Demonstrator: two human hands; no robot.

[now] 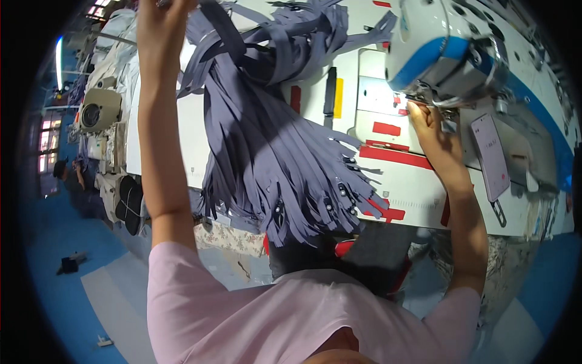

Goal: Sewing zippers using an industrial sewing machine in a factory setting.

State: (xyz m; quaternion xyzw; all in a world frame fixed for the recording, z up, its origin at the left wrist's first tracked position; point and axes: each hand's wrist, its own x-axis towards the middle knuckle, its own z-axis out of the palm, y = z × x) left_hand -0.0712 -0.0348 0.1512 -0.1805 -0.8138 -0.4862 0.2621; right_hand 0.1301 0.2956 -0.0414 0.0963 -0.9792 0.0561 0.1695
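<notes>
**Strip bundle at the sewing bench: handling and clearance**

The bundle of purple-grey fabric strips (pixel 267 145) lay across the white bench (pixel 194 139), left of the sewing machine (pixel 436 48). Its near ends fanned over the bench's near edge and hung free; its far end piled up toward the far side. The strips appeared thin, soft and light, with no stiffness, and several near ends carried small dark snap fittings. Judged so, they would sag and slide apart if lifted by one end; a hold on the gathered far end looked the surer grip.

The left hand (pixel 160 15) was raised at the far left end of the pile, at the picture's top edge. Its fingers were cut off by the rim, so whether they pinched a strip could not be told. The right hand (pixel 433 130) rested at the machine's needle area, fingers pressed close together against the work there; what they held was hidden.

Open room was limited. The machine head closed the right side, a phone (pixel 490 158) lay on the bench near right, and red tape marks (pixel 394 155) lay between bundle and machine. Bare bench showed left of the bundle.
</notes>
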